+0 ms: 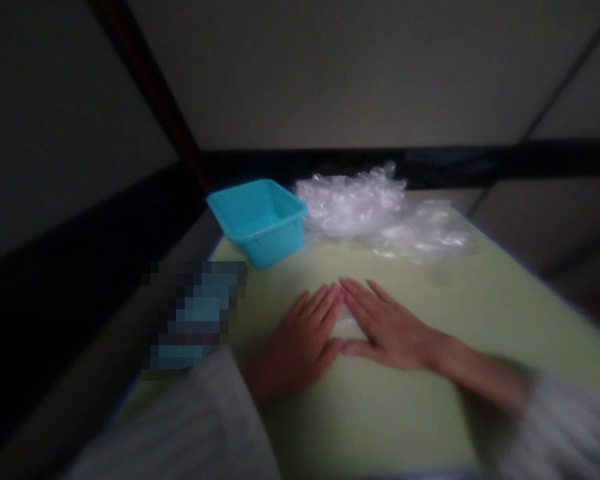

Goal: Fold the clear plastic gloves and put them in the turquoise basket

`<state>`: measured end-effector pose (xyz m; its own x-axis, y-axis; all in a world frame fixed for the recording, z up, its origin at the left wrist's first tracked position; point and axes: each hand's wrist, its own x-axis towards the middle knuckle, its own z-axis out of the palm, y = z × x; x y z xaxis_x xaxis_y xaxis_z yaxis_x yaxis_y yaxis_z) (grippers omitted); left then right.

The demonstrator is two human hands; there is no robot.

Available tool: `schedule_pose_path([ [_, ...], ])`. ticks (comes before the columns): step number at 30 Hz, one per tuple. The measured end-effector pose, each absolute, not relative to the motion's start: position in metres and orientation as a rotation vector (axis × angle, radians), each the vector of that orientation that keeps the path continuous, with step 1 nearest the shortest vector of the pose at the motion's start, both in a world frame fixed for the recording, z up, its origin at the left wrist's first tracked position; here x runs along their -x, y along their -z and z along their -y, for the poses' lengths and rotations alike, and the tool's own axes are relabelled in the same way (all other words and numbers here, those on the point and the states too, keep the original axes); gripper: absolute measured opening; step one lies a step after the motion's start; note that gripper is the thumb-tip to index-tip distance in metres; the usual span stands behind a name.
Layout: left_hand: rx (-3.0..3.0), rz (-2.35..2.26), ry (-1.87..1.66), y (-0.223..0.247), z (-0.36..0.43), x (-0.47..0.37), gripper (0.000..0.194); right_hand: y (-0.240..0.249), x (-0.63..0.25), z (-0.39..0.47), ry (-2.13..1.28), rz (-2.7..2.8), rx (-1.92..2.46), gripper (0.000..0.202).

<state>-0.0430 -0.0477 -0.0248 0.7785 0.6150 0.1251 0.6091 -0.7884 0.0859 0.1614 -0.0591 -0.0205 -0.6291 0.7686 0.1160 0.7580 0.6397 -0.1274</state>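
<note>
Both hands lie flat on the pale green table (405, 427), fingertips and thumbs meeting in the middle. My left hand (307, 340) has its fingers stretched out, palm down. My right hand (385, 323) mirrors it from the other side, fingers extended. Between and partly under them shows a small piece of clear, whitish film (346, 313); most of it is hidden by the hands. A tiny pink-purple spot shows near the touching fingertips, too blurred to name.
A turquoise plastic basin (277, 243) stands at the table's far left corner. To its right lies a crumpled heap of clear plastic bags (353, 203), spreading along the far edge. A pixelated flat object (203, 310) rests at the left edge. Grey-white panels stand behind.
</note>
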Motion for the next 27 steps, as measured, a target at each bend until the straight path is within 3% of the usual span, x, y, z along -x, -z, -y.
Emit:
schedule_pose_path([
  [15, -2.87, -0.992, -0.262, 0.027, 0.045, 0.047, 0.057, 0.017, -0.18, 0.055, -0.183, 2.703, 1.24, 0.083],
  [17, -2.837, -1.008, -0.312, 0.028, 0.044, 0.048, 0.06, 0.013, -0.186, 0.053, -0.142, 2.688, 1.16, 0.074],
  [22, -2.769, -1.0, -0.379, 0.032, 0.043, 0.05, 0.068, 0.004, -0.192, 0.051, 0.066, 2.624, 0.92, 0.027],
  [27, -2.756, -1.005, -0.429, 0.033, 0.043, 0.048, 0.069, 0.003, -0.188, 0.051, 0.065, 2.639, 0.934, 0.026],
])
